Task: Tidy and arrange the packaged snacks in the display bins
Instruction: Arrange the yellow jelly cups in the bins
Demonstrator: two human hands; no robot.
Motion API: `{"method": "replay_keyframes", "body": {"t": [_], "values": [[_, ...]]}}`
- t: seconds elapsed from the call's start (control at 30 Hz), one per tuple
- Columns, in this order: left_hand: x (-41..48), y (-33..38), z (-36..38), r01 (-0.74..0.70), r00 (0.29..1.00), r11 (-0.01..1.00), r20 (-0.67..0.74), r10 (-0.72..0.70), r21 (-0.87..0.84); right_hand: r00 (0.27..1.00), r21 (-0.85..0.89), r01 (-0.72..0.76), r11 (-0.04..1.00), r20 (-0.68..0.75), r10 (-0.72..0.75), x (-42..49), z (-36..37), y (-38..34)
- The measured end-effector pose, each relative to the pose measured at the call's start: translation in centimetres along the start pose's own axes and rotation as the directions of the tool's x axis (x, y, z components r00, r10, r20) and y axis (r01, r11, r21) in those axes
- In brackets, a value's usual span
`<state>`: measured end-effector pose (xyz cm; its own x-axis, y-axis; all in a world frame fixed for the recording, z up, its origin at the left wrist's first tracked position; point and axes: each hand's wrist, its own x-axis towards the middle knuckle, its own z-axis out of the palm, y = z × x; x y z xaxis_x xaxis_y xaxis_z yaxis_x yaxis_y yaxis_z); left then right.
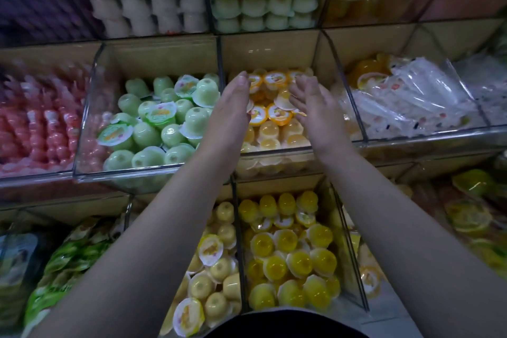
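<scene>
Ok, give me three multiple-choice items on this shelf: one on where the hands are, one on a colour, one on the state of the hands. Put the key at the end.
1. The left hand and right hand are over a bin in which row?
A. top
B. middle
C. bottom

2. The cups in the bin just left of the hands are:
A. green
B. purple
C. blue

3. The hands are:
A. clenched into fists
B. each gripping a cup
C. open, with the fingers stretched out

Key:
1 B: they are over the orange cups, with rows of bins above and below.
2 A: the bodies of those cups are pale green.
3 C: the fingers are extended and no cup is held in either hand.
</scene>
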<state>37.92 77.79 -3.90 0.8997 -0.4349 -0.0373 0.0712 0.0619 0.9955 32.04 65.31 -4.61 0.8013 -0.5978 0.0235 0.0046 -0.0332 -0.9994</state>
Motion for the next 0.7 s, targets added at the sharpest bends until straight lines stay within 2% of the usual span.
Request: {"method": "replay_keyframes", "body": {"t": [0.23, 0.47, 0.7], "values": [[1.9, -0.9, 3.2, 0.047, 0.997, 0.999, -0.055, -0.046, 0.012, 0.998, -0.012, -0.045, 0.999, 0.04, 0.045, 2.8, -3.3, 0.8], [3.4, -2.1, 5.5, 0.103, 0.987, 0.995, -0.12, -0.104, -0.017, 0.997, -0.128, -0.045, 0.991, 0.049, 0.052, 4.8, -5.3, 3.0], [3.0, -2.6, 7.3, 0.118, 0.98, 0.993, -0.16, -0.121, -0.032, 0.992, -0.062, -0.063, 0.996, 0.104, 0.069, 4.9, -5.9, 3.0]]}}
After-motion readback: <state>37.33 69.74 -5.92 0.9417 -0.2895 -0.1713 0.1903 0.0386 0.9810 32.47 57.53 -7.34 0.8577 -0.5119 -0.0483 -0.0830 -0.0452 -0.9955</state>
